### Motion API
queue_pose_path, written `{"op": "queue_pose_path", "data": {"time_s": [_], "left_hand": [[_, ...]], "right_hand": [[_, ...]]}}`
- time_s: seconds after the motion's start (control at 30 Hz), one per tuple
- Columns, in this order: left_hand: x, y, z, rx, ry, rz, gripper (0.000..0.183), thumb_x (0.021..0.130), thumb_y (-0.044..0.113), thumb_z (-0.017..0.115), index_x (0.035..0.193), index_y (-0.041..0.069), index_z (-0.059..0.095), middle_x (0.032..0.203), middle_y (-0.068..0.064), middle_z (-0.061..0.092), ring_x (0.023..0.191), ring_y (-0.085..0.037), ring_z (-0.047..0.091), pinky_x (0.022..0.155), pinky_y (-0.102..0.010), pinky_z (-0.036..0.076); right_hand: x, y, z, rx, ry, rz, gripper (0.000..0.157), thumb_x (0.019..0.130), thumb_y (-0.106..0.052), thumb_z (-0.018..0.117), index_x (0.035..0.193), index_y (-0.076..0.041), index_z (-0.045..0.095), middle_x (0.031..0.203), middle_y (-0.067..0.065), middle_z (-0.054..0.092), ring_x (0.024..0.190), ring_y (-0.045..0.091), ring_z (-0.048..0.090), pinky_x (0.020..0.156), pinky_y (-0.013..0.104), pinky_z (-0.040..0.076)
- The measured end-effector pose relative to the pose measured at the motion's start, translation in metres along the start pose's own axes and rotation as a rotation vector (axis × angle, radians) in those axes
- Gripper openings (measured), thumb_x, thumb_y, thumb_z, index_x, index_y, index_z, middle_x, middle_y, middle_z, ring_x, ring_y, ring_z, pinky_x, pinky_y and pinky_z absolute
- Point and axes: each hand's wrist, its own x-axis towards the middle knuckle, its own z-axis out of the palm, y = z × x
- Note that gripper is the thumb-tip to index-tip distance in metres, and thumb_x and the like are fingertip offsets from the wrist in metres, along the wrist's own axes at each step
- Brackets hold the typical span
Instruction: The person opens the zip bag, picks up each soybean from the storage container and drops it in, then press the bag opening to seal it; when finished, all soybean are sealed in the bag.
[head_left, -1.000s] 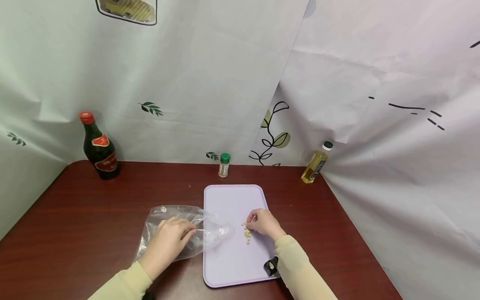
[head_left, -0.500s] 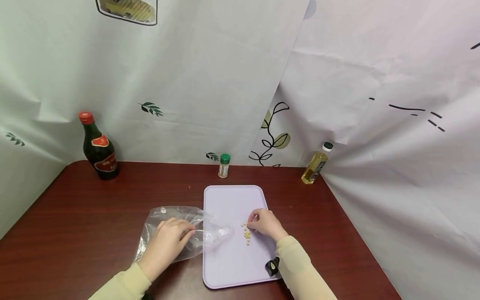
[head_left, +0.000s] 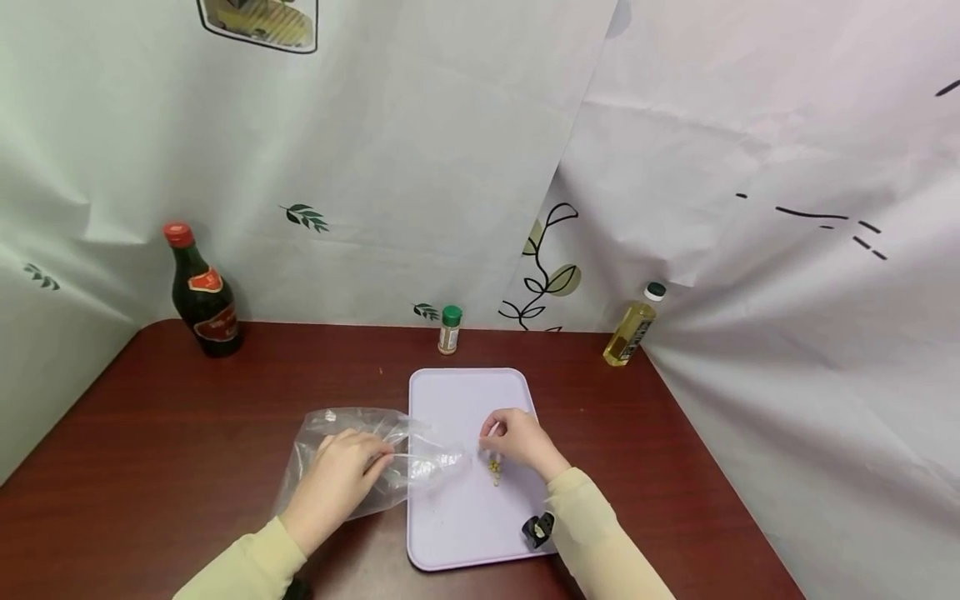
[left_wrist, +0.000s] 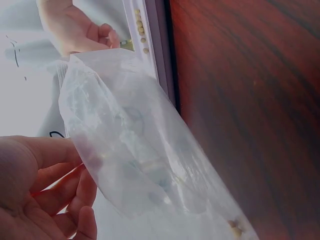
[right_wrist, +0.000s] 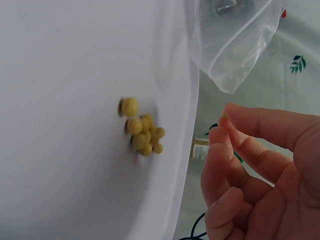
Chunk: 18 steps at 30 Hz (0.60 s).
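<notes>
My left hand (head_left: 341, 483) pinches the edge of a clear plastic zip bag (left_wrist: 135, 135) near its mouth. The bag lies partly over the table, its mouth reaching above the lavender tray (head_left: 461, 537). A few beans (left_wrist: 235, 229) show inside its lower end in the left wrist view. My right hand (head_left: 517, 437) is above the tray, to the right of the bag mouth. Between its thumb and index fingertips a small yellow soybean (right_wrist: 223, 114) just shows. Several round soybeans (right_wrist: 142, 135) sit in a loose cluster on the tray below that hand.
At the back of the dark red table (head_left: 315, 354) stand a dark bottle with a red cap (head_left: 206, 300), a green-capped shaker (head_left: 448, 331) and a yellow oil bottle (head_left: 632, 329). A black device (head_left: 537, 529) is at my right wrist, over the tray.
My right hand has lifted from the soybeans and shifted left toward the bag mouth. The left hand keeps its hold on the bag almost unmoved.
</notes>
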Motion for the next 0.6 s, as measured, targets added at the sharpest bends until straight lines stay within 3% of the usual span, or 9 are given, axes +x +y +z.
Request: {"op": "queue_pose_path", "data": {"time_s": [0.27, 0.6], "left_hand": [[0.0, 0.001, 0.001, 0.001, 0.016, -0.002, 0.011, 0.072, 0.011, 0.081, 0.079, 0.012, 0.073, 0.08, 0.0, 0.071, 0.078, -0.019, 0.064, 0.071, -0.04, 0.046], [-0.001, 0.002, 0.0, -0.001, 0.016, -0.005, 0.012, 0.071, 0.01, 0.081, 0.08, 0.012, 0.073, 0.081, 0.001, 0.071, 0.078, -0.019, 0.063, 0.069, -0.038, 0.044]], "right_hand": [[-0.002, -0.009, 0.001, 0.001, -0.019, -0.066, 0.007, 0.078, -0.012, 0.073, 0.075, -0.012, 0.066, 0.061, -0.007, 0.052, 0.056, 0.005, 0.047, 0.053, 0.021, 0.039], [-0.002, -0.012, 0.008, 0.053, -0.086, -0.1, 0.008, 0.078, -0.011, 0.074, 0.076, -0.011, 0.066, 0.062, -0.005, 0.052, 0.055, 0.005, 0.047, 0.05, 0.021, 0.038]]}}
